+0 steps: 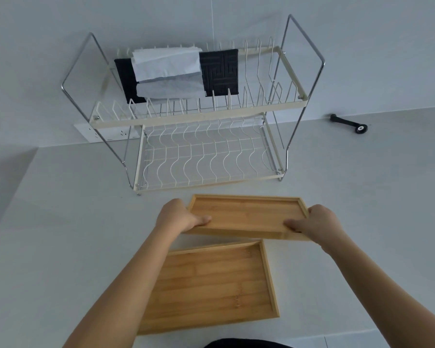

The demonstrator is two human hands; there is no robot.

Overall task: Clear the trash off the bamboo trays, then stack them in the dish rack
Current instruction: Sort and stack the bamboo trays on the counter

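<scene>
I hold a bamboo tray (246,214) by its two short ends, lifted above the counter just in front of the dish rack. My left hand (180,216) grips its left end and my right hand (317,223) grips its right end, thumbs inside the rim. The tray is bare inside. A second bamboo tray (211,285) lies flat on the counter below it, also bare, partly covered by my left forearm. The two-tier wire dish rack (199,116) stands against the wall; its lower tier (206,162) holds nothing.
The rack's upper tier carries a black quilted cloth (222,71) and white crumpled paper (167,64). A wall socket (106,133) sits behind the rack's left side. A small black tool (349,123) lies on the counter at the right. The counter's left edge drops off.
</scene>
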